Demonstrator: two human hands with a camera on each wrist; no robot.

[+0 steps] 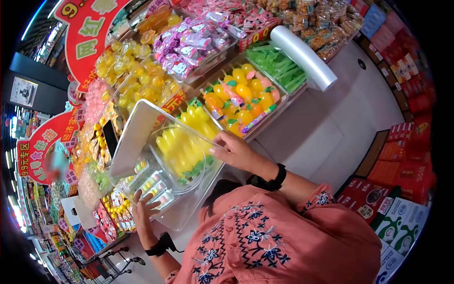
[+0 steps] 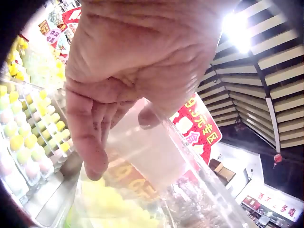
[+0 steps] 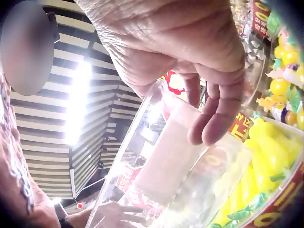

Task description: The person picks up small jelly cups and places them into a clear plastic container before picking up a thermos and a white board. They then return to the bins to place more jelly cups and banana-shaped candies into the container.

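Note:
A clear plastic lid (image 1: 189, 201) with a whitish panel (image 1: 137, 137) lies tilted over a bin of yellow fruit-shaped packs (image 1: 182, 149). At its upper right edge my right hand (image 1: 231, 150) grips the rim; in the right wrist view that hand (image 3: 190, 57) has bent fingers over the lid (image 3: 123, 156), its thumb mostly hidden. My left hand (image 1: 144, 215) is at the lower left edge, fingers spread and extended. Up close, the left hand (image 2: 137, 57) has its fingers hanging beside the lid's edge (image 2: 199, 166), with the thumb tip on the other side.
Bins of orange-yellow fruit-shaped packs (image 1: 243, 94), purple-white packets (image 1: 189, 45) and green sticks (image 1: 279, 64) surround the lid. A plastic bag roll (image 1: 302, 57) lies across the bins. Red signs (image 1: 90, 42) stand at the left, a cart (image 1: 116, 270) below, boxed goods (image 1: 397, 165) at the right.

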